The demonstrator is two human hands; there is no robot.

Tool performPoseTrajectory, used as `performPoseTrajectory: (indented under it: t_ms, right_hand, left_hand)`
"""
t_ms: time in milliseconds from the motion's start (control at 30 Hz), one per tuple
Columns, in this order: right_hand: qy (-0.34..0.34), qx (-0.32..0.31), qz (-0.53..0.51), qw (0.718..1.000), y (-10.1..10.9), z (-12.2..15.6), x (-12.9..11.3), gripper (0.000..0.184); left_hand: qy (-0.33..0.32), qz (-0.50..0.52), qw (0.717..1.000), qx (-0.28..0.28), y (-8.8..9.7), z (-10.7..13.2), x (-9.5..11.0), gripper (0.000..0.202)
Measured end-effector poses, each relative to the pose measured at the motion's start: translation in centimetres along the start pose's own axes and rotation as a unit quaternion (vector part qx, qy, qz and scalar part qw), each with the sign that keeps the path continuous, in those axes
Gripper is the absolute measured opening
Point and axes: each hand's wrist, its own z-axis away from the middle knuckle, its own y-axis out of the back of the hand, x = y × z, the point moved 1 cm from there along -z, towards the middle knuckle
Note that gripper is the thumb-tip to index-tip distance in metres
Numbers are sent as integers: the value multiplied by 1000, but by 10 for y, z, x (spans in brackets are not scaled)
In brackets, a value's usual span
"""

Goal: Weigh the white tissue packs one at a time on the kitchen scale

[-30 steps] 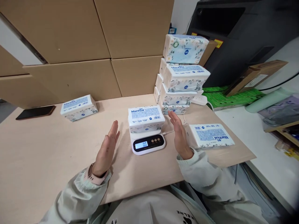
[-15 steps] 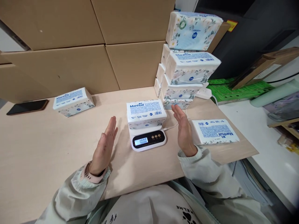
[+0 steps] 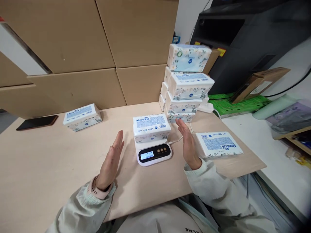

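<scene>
A tissue pack (image 3: 152, 127) marked Manhua rests on a small white digital scale (image 3: 155, 157) with a lit display. To the left of the scale, my left hand (image 3: 111, 161) is held upright and edge-on, its fingers stretched out, with nothing in it. My right hand (image 3: 189, 145) mirrors it on the other side, fingers straight and also without anything in them. Both hands are apart from the pack. Just beyond my right hand lies another tissue pack (image 3: 220, 144), its printing upside down to me.
Several tissue packs (image 3: 190, 86) are stacked at the back right. One more pack (image 3: 82, 117) and a dark phone (image 3: 37, 123) lie at the back left. Cardboard boxes (image 3: 80, 90) wall off the table's rear. A white power strip (image 3: 206, 107) sits behind the stack.
The camera view has tilted upward, so everything on the table appears lower. Both hands keep nearly the same pose beside the scale. The tissue pack still rests on the scale.
</scene>
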Motion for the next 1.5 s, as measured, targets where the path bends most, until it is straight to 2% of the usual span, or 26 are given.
performPoseTrajectory:
  t_ms: [467,800,1167,1500]
  right_hand:
    - [-8,0,-4,1000,1,0,1,62]
    - [-13,-3,-11,1000,2,1,-1,60]
    - [-8,-6,-16,1000,2,1,-1,61]
    - [-35,-15,24,999,4,4,-9,68]
  left_hand:
    - [6,13,1000,-4,0,-1,-2,51]
    - [16,-15,1000,1,-1,-3,-1,61]
    - [4,-13,1000,-12,-1,-2,-3,59]
    - [21,-33,999,-24,-10,-6,0,70]
